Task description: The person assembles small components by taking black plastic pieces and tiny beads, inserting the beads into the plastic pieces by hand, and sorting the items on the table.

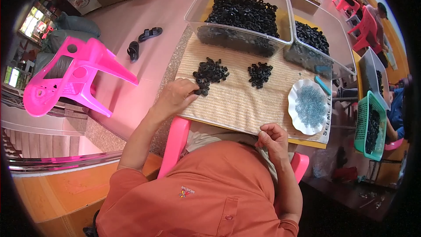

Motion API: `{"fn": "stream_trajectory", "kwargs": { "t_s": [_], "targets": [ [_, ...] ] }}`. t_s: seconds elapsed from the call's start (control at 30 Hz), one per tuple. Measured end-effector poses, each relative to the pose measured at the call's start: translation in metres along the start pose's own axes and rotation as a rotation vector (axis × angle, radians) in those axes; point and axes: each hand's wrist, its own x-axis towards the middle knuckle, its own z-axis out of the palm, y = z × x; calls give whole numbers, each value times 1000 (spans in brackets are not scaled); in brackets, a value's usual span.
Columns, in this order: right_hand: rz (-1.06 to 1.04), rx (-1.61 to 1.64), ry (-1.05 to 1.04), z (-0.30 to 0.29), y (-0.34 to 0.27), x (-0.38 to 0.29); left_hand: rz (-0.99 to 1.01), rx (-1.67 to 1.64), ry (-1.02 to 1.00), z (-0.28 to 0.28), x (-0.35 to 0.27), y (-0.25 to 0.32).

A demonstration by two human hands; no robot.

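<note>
My left hand [177, 96] reaches the near-left edge of a loose pile of small black ring-like parts [212, 71]. Its thumb and fingertips are at a few of these parts, but whether they grip one is hidden. A smaller pile of black parts [260, 74] lies to the right on the striped beige towel [230, 105]. My right hand [272, 140] is raised at the table's near edge, fingers curled and thumb against them. Anything tiny inside it cannot be made out. A white scalloped plate [293, 123] holds many fine bluish pieces [310, 105].
Behind the piles stand two clear plastic bins [194, 23] [345, 67] of black parts. A slim blue object [323, 85] lies beside the plate. Pink stool [95, 56] and sandals [150, 34] are on the floor at left. A person [396, 115] sits at right near a green basket [361, 131].
</note>
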Motion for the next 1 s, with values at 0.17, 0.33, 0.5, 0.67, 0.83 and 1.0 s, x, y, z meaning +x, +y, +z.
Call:
{"fn": "stream_trajectory", "kwargs": {
  "t_s": [0.17,0.33,0.5,0.67,0.83,1.0],
  "targets": [
    [9,-23,3,0,0,-2,-5,9,18,2,-1,2],
    [-1,-44,-1,1,-3,-1,-12,32,-20,-1,2,6],
    [-14,-20,2,0,-7,-4,21,66,-21,3,4,10],
    [-14,-66,64,-7,-14,-7,-23,77,-35,7,5,15],
    [-90,-201,173,-20,-41,-11,-39,41,-53,0,2,15],
    [-400,-687,318,-51,-59,-5,-109,1,-83,-2,1,20]
  ]
}}
